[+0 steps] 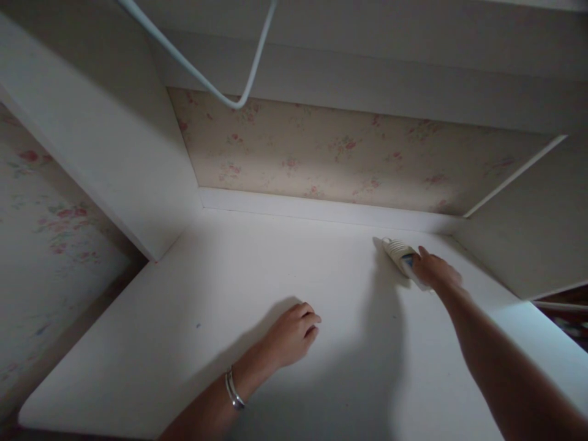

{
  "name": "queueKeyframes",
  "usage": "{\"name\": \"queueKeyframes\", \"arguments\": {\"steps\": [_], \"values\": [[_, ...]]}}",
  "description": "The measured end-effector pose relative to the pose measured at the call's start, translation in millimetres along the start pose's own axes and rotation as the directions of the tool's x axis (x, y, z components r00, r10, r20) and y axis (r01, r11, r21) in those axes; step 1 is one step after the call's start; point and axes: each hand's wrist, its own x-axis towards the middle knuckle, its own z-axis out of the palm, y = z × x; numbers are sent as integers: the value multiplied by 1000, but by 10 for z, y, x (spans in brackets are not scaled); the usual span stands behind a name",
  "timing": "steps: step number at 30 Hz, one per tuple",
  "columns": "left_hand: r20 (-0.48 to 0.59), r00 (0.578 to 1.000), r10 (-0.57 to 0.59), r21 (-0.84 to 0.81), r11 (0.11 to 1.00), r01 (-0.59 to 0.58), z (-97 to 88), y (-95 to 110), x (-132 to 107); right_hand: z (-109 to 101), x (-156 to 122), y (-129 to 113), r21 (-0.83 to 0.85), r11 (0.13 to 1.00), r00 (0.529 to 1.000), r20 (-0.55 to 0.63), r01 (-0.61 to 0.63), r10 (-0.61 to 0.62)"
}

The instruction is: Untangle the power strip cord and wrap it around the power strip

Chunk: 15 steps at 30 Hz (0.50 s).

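My right hand (pixel 434 269) reaches far across a white shelf board (pixel 257 288) and is closed round a small cream-coloured object with a blue patch (pixel 399 252), perhaps a brush or scrubber, pressed on the board near the back right corner. My left hand (pixel 294 334) rests on the board nearer to me, fingers curled under loosely, holding nothing. A silver bracelet (pixel 234 390) sits on that wrist.
The board lies inside a white cabinet recess with a floral-papered back wall (pixel 331 153), a white side panel (pixel 114 141) at left and another at right (pixel 528 233). A white hanger wire (pixel 215 86) hangs overhead. Floral wallpaper (pixel 50 233) continues outside at left.
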Motion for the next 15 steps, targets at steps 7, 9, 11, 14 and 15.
{"name": "queueKeyframes", "arguments": {"steps": [7, 9, 11, 14, 15], "values": [[8, 1000, 10, 22, 1000, -10, -16, 10, -7, -125, -159, -220, -93, 993, 996, 71, 67, -61], [14, 1000, 11, 25, 1000, -11, -19, 13, -9, -121, -162, -250, -108, 992, 996, 77, 59, -51], [15, 1000, 10, 26, 1000, -10, -18, 12, -12, -83, -144, -263, -105, 994, 996, 84, 25, -16], [17, 1000, 13, 28, 1000, -13, -15, 6, -14, 22, -115, -251, -87, 996, 994, 107, 5, 4], [20, 1000, 16, 29, 999, -16, -14, 3, -13, 59, -112, -240, -82, 996, 994, 113, 20, -10]]}}
